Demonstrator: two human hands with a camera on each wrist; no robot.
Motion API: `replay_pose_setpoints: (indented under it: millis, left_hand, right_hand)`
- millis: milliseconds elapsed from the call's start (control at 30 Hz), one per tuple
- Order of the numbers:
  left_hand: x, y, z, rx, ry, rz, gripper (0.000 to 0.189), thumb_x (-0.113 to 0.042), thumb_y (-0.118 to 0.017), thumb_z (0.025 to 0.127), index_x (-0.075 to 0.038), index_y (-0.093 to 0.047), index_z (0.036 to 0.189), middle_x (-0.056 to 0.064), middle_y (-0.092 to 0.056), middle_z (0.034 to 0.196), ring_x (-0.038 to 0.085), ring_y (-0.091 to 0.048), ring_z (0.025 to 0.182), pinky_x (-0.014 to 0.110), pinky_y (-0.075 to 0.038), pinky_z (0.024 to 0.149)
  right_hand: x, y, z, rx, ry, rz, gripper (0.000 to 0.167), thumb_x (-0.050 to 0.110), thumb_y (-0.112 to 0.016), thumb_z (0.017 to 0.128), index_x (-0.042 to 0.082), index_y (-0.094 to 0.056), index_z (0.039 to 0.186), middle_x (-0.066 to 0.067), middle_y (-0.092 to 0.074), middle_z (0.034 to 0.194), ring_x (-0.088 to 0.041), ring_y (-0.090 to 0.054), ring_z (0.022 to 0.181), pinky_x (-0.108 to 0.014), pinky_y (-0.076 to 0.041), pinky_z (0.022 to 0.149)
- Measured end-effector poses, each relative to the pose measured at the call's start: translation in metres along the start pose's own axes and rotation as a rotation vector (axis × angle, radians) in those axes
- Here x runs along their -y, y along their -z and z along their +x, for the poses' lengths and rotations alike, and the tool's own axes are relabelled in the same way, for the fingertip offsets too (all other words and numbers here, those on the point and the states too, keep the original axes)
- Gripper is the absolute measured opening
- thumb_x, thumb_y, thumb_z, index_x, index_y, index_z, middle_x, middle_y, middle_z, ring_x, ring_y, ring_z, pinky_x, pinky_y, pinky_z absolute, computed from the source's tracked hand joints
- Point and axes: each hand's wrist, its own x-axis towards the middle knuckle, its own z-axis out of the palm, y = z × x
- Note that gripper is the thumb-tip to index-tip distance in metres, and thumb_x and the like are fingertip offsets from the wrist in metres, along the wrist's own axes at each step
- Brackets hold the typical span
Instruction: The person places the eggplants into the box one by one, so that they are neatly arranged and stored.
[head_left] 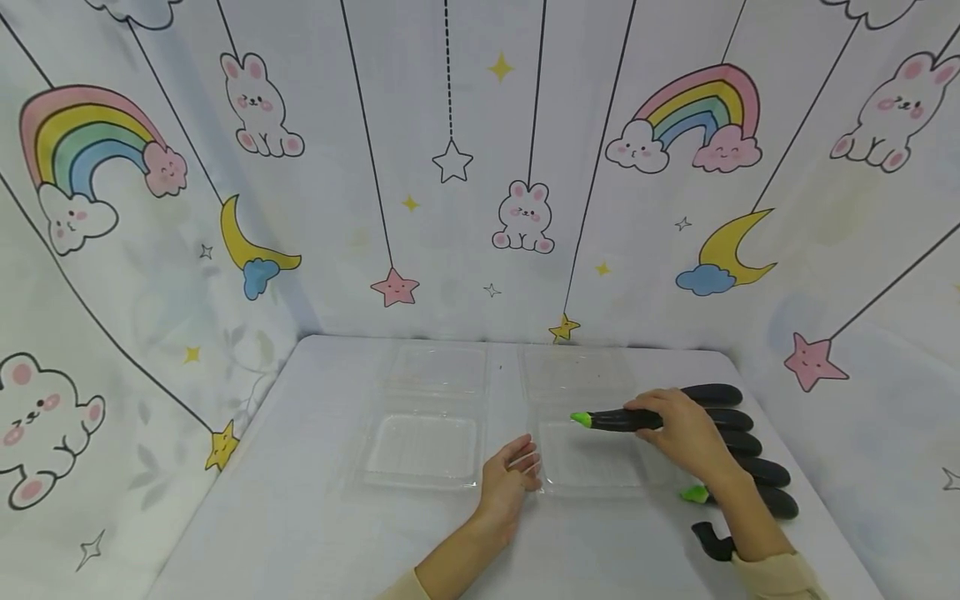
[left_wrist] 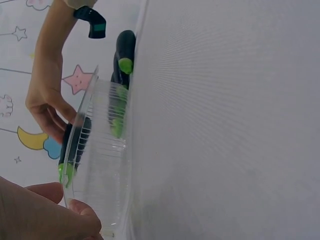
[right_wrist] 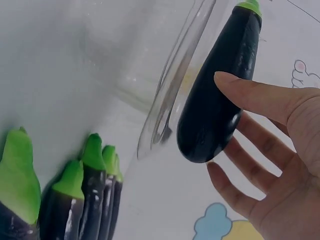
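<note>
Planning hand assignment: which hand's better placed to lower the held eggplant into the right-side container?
Right, likely: the right hand holds the eggplant above the right-side container; the left hand pinches that container's rim.

Head view: lying eggplants partly hidden by right hand, forearm. Right wrist view: held eggplant cropped at top.

a curtained booth is formed: a white table is enclosed at its back and sides by pale cloth printed with rabbits, rainbows and stars; the wider room cannot be told.
</note>
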Motion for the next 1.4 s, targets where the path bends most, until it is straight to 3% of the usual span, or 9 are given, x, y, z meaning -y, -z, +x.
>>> replay_pose_setpoints:
  millis: [533,1067,1400]
  left_hand:
    - [0.000,-0.002,0.001,-0.006,-0.012,0.016,0.075,0.029,-0.056,0.070,0.012,-0.052,0.144,0.022,-0.059,0.136,0.033,-0.061,0.123,0.037,-0.054,0.102]
    - [-0.001,0.000,0.002,-0.010,-0.003,-0.002,0.075,0.029,-0.056,0.070,0.011,-0.054,0.143,0.024,-0.058,0.136,0.036,-0.060,0.124,0.031,-0.055,0.099]
    - [0.000,0.000,0.002,-0.015,-0.017,0.012,0.077,0.029,-0.056,0.067,0.011,-0.054,0.142,0.024,-0.059,0.135,0.035,-0.061,0.124,0.036,-0.054,0.104]
  right_hand:
    - [0.005,-0.027,0.013,0.025,0.013,-0.046,0.042,0.008,-0.092,0.077,0.016,-0.079,0.116,-0.009,-0.072,0.121,-0.036,-0.063,0.116,-0.059,-0.053,0.096]
    - [0.010,-0.052,0.023,-0.001,0.050,-0.061,0.043,0.009,-0.094,0.075,0.014,-0.079,0.115,-0.008,-0.075,0.117,-0.034,-0.066,0.112,-0.056,-0.055,0.094]
    - [0.005,-0.065,0.021,-0.018,0.077,-0.079,0.045,0.010,-0.095,0.072,0.012,-0.079,0.114,-0.008,-0.075,0.118,-0.034,-0.065,0.111,-0.055,-0.054,0.095]
